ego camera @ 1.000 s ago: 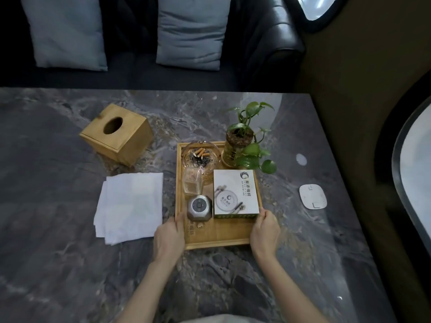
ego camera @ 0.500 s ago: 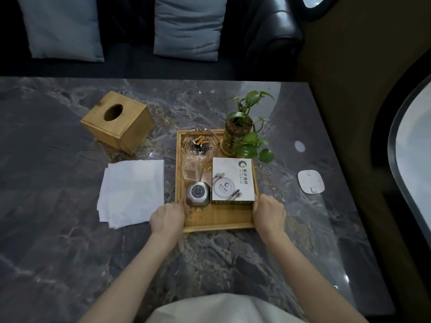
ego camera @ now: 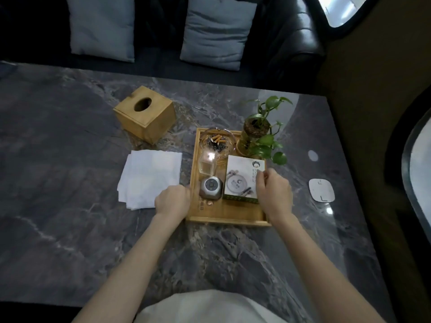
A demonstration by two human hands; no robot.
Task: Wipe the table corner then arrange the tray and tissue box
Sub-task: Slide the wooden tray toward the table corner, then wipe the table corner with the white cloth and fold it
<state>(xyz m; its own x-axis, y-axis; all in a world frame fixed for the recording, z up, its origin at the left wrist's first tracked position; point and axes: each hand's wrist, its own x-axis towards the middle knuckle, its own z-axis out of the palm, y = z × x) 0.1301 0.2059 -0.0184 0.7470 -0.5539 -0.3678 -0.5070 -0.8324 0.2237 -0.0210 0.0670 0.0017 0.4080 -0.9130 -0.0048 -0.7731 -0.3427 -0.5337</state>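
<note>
A wooden tray (ego camera: pixel 224 213) lies on the dark marble table (ego camera: pixel 70 159), right of centre. My left hand (ego camera: pixel 172 201) grips its left rim. My right hand (ego camera: pixel 275 194) is closed over its right rim, fingertips against the edge of a white box (ego camera: pixel 242 176) on the tray. The tray also carries a glass ashtray (ego camera: pixel 215 142) with butts, a small glass (ego camera: pixel 206 164), a grey device (ego camera: pixel 210 186) and a potted plant (ego camera: pixel 258 134). The square wooden tissue box (ego camera: pixel 144 114) stands apart, to the tray's far left. A folded white tissue (ego camera: pixel 149 176) lies flat beside the tray's left side.
A white flat pad (ego camera: pixel 321 190) rests near the table's right edge. A dark sofa with two grey cushions (ego camera: pixel 217 31) runs along the far edge. The table's far right corner lies behind the plant.
Both hands have slid forward along the tray's sides, from its near corners to about mid-length. My right hand now reaches the white box. The view has pulled back.
</note>
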